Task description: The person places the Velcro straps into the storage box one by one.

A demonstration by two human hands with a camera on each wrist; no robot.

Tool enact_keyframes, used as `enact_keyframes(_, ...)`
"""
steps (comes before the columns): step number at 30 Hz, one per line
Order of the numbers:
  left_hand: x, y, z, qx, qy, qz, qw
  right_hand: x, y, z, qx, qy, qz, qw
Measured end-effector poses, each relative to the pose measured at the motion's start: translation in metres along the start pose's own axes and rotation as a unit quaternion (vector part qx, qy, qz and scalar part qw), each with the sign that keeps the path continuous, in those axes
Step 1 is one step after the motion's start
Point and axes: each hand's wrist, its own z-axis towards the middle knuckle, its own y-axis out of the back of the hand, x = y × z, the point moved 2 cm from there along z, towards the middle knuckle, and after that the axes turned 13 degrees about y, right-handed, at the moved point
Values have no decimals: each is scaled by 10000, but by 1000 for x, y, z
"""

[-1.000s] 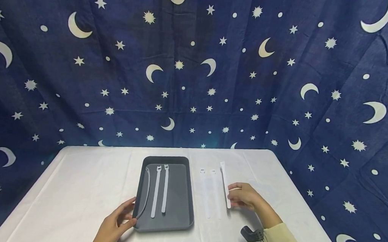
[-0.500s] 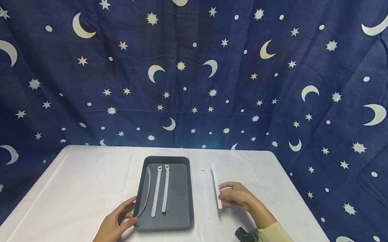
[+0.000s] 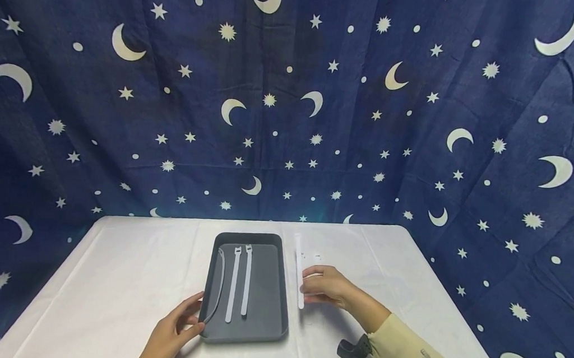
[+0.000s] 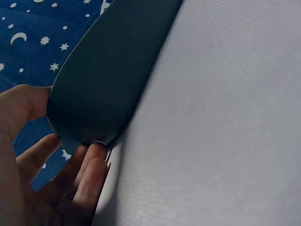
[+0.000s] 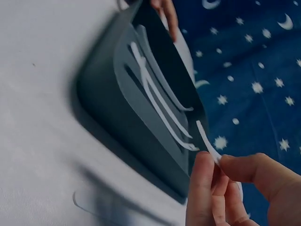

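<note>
My left hand [image 3: 170, 333] holds the dark grey tray [image 3: 269, 290] at its near left corner, with the thumb at the rim. In the left wrist view its fingers lie against the outside of the tray wall [image 4: 113, 66]. My right hand [image 3: 326, 286] pinches a white cable tie [image 3: 299, 267] between thumb and fingers, raised just right of the tray. The right wrist view shows the end of this cable tie [image 5: 205, 136] sticking up past the fingertips. Inside the tray, two white cable ties [image 3: 233, 287] lie side by side, and a third [image 3: 220, 280] curves along the left wall.
Two more white cable ties, their heads [image 3: 317, 257] showing, lie on the white tablecloth [image 3: 138, 268], partly hidden behind my right hand. A black wrist-worn device [image 3: 353, 350] sticks out at my right sleeve. A blue curtain [image 3: 292, 117] hangs behind the table.
My right hand has carried the raised cable tie leftward, across the ones on the table, to the tray's right side. My left hand stays at the tray corner.
</note>
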Motion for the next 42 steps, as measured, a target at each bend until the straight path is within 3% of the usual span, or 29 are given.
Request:
enact_keyframes(11, 1, -1, 0, -14, -81, -106, 9999, -3, -26, 8, 138, -54, -241, 9996)
enact_keyframes(42, -2, 1, -2, 23, -29, -31, 10000, 11, -72, 39, 205, -515, -754, 9956)
